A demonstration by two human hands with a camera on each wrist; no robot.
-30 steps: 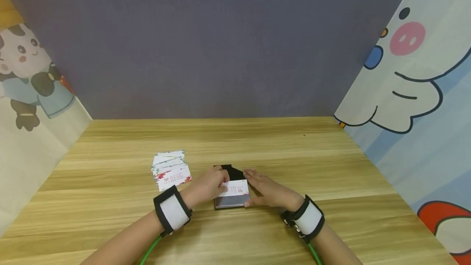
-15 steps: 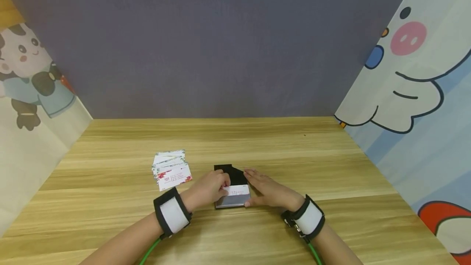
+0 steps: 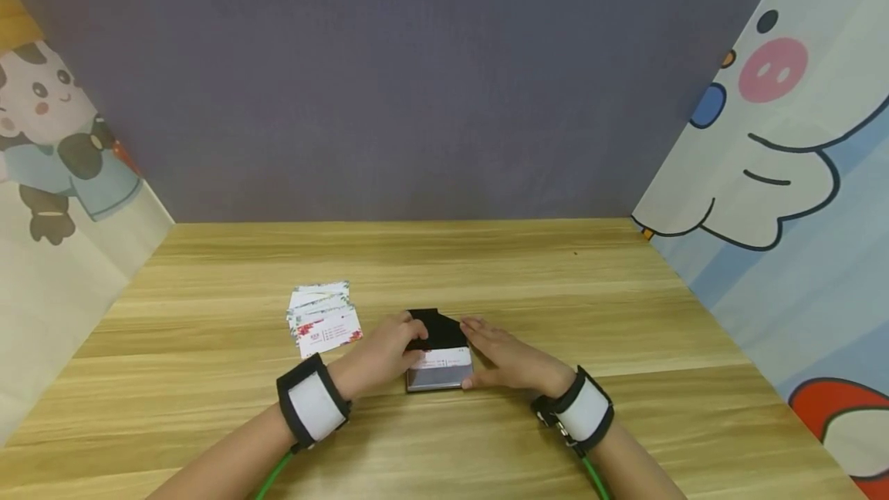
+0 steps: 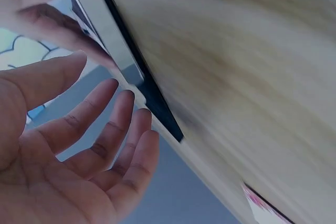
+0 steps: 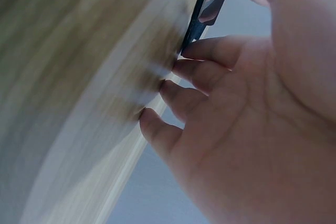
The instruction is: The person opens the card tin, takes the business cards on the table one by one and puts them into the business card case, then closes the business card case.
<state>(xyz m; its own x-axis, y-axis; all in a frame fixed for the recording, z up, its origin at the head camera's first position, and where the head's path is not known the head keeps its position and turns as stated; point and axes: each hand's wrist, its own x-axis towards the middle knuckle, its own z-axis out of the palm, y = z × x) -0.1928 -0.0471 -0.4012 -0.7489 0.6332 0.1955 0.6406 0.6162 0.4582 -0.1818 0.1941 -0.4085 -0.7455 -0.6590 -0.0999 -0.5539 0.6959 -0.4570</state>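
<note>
A black card case [image 3: 444,330] with a shiny silver front plate [image 3: 439,378] lies on the table. One printed business card [image 3: 451,358] sits in it, its near part tucked behind the plate. My left hand [image 3: 375,357] hovers at the case's left side, fingers loosely bent; the left wrist view shows nothing in its palm. Along the right side lies my right hand [image 3: 512,361], thumb at the near corner and forefinger by the far end, steadying the case. In the right wrist view, its other fingertips [image 5: 149,115] rest on the table.
Several business cards [image 3: 326,322] with floral edges lie fanned out to the left of the case. The wooden table [image 3: 556,292] runs back to a grey panel [image 3: 417,99]. Cartoon-printed sheets flank both sides.
The card in the case slid toward me, down behind the silver plate, under my left fingers. My left hand then let go and shifted left. My right hand stayed put.
</note>
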